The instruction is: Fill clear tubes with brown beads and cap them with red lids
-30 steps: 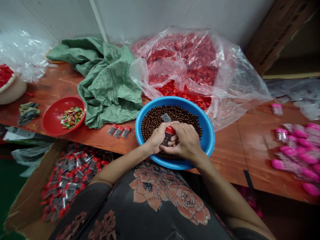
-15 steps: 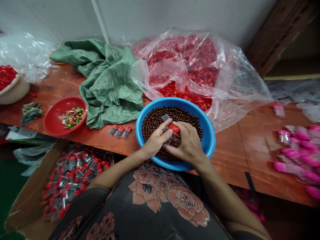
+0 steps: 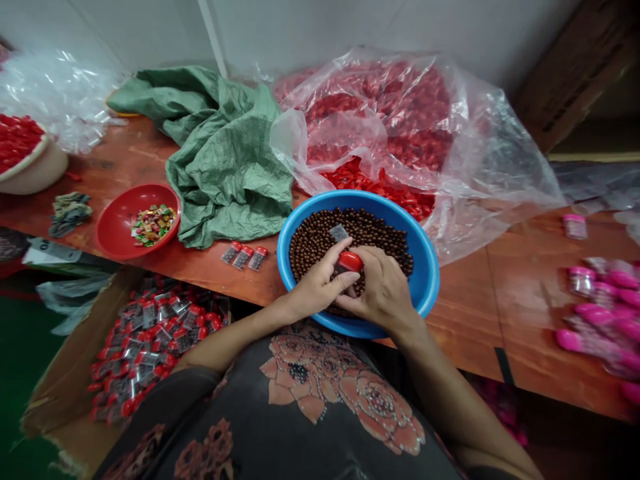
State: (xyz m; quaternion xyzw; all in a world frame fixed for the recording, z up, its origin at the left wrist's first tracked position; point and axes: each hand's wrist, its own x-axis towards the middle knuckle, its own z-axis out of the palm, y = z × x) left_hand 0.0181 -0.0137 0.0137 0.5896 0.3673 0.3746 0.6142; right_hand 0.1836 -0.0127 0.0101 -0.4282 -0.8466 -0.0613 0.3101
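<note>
Over a blue basin (image 3: pixel 434 273) of small brown balls (image 3: pixel 320 227), both hands meet around a small clear jar with a red cap (image 3: pixel 350 261). My left hand (image 3: pixel 323 281) is closed on the jar from the left, its thumb beside the cap. My right hand (image 3: pixel 383 287) wraps it from the other side, fingers curled near the cap. Much of the jar's body is hidden by the fingers. Just beyond my left fingertips is a small clear piece (image 3: pixel 339 232); whether it touches them I cannot tell. Several filled red-capped jars (image 3: pixel 243 257) lie left of the basin.
Left stand a red bowl (image 3: pixel 107 230) of wrapped sweets and a crumpled green sack (image 3: pixel 230 173). Behind the basin spreads a clear plastic bag (image 3: pixel 480 153) of red caps. A carton (image 3: pixel 55 393) of red-capped jars is below left; pink-capped jars (image 3: pixel 605 313) lie right.
The view has shifted slightly, so the scene sits a little further right and higher. Both hands stay around the jar; the left thumb has moved up closer to its red cap.
</note>
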